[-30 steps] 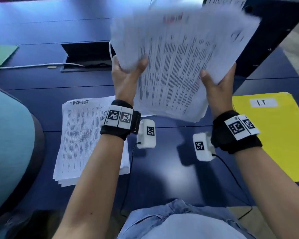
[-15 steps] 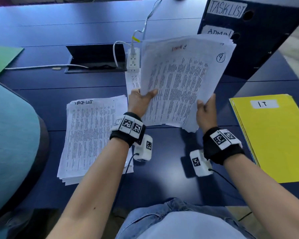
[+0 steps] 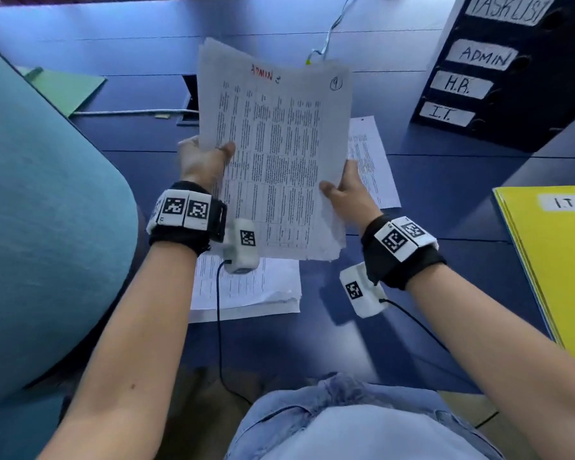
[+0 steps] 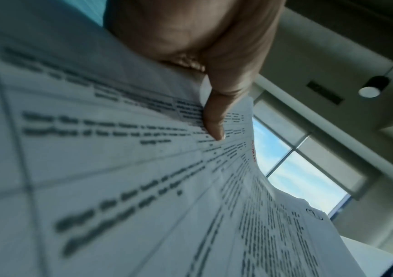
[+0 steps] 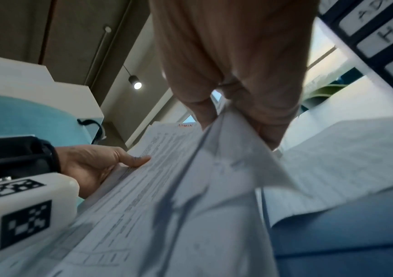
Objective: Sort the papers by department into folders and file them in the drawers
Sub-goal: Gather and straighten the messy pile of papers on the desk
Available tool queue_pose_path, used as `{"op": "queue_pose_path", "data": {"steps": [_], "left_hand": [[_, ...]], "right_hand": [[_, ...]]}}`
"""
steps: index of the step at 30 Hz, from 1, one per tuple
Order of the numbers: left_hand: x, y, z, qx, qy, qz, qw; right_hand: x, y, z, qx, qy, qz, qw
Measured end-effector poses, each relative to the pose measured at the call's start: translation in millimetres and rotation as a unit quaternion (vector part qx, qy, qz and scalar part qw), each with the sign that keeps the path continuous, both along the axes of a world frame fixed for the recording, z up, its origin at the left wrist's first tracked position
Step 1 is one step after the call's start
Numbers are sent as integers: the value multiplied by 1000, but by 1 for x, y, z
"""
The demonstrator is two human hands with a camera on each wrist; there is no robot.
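Note:
Both hands hold a thick stack of printed papers (image 3: 276, 154) up over the blue desk; its top sheet reads "ADMIN" in red. My left hand (image 3: 204, 161) grips the stack's left edge, thumb (image 4: 214, 120) pressed on the top sheet. My right hand (image 3: 346, 190) pinches the right edge (image 5: 226, 135) between thumb and fingers. A second paper pile (image 3: 246, 290) lies on the desk under the left wrist. One loose sheet (image 3: 372, 161) lies behind the held stack. A yellow folder (image 3: 558, 270) labelled "I.T" lies at the right.
A dark drawer unit (image 3: 512, 71) labelled TASKLIST, ADMIN, H.R., I.T. stands at the back right. A green folder (image 3: 67, 88) lies at the back left. A teal chair back (image 3: 40, 210) fills the left side. A cable box (image 3: 188, 104) and white cords sit mid-desk.
The stack has come down and toward me from high up, and now sits lower between my hands. The view has swung left, so the desk pile now lies beneath the stack.

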State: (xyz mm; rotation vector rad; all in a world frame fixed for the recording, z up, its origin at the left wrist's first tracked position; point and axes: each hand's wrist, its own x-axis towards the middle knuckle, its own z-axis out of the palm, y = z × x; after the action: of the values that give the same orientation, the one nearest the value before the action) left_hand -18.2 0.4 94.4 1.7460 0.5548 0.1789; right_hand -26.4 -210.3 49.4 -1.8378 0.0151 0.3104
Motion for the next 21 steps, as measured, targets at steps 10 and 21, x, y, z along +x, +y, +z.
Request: {"op": "queue_pose_path", "data": {"steps": [10,21], "left_hand": [[-32,76,-81,87,198,80,973],[-35,50,-101,184,359,5,915]], "right_hand": [[-23,70,-53,-149,88,89,981],[4,66,-60,-296,62,71,951]]}}
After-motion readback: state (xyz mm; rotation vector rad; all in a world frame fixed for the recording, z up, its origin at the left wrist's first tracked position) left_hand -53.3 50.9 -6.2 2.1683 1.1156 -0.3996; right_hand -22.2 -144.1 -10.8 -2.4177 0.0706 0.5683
